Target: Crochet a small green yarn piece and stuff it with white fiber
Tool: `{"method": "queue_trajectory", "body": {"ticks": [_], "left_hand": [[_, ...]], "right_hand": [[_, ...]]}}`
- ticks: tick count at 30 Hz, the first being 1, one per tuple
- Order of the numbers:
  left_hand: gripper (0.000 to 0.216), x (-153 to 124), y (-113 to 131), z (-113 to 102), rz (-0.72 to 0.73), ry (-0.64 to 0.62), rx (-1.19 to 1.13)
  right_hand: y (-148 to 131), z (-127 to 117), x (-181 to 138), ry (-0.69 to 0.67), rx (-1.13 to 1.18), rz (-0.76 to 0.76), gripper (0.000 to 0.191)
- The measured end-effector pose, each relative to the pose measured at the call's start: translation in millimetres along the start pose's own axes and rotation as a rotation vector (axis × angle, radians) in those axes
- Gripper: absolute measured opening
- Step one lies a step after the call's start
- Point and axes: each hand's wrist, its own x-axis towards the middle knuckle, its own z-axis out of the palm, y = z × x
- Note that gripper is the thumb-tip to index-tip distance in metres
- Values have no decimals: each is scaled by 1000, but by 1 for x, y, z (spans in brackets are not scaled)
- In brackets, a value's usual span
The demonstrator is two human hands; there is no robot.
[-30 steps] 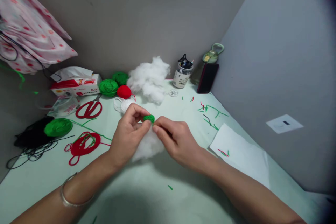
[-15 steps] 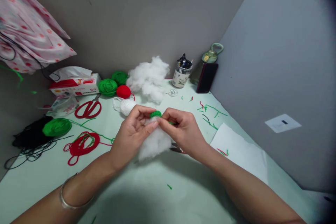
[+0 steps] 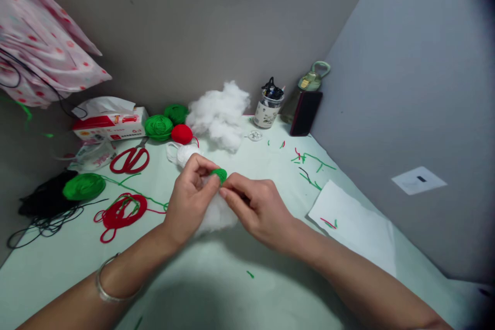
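My left hand (image 3: 189, 198) is closed around a small green yarn piece (image 3: 219, 175), which looks knitted or crocheted. Only its rounded top shows above my left thumb. White fluffy stuffing (image 3: 216, 215) lies just below it, partly covered by both hands. My right hand (image 3: 261, 209) is pinched right beside the green piece, thumb and forefinger together at its lower edge. Whatever sits between those fingertips is too small or hidden to make out.
Behind my hands are a white yarn ball (image 3: 187, 154), a red yarn ball (image 3: 181, 134), green yarn balls (image 3: 159, 128) and a heap of stuffing (image 3: 220, 116). Red-handled scissors (image 3: 130, 160) and a red yarn coil (image 3: 122, 211) lie left. A phone (image 3: 306, 113) leans on a bottle (image 3: 291, 105).
Both hands have shifted slightly left with the green piece. My right fingers have moved down a little along its edge. A dark metallic object under my right hand is now out of sight.
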Motion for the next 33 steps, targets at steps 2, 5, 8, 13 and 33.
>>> {"method": "queue_trajectory", "body": {"ticks": [2, 5, 8, 13, 33], "left_hand": [[11, -1, -1, 0, 48, 23, -81], [16, -3, 2, 1, 109, 60, -144], [16, -6, 4, 1, 158, 42, -141], [18, -10, 2, 2, 181, 15, -87], [15, -2, 6, 2, -152, -39, -78]], "right_hand": [[1, -6, 4, 31, -26, -33, 22], [-3, -17, 7, 175, -99, -147, 16], [-11, -25, 3, 268, 0, -256, 18], [-21, -28, -2, 86, 503, -21, 15], [0, -4, 5, 39, -63, 150, 30]]}}
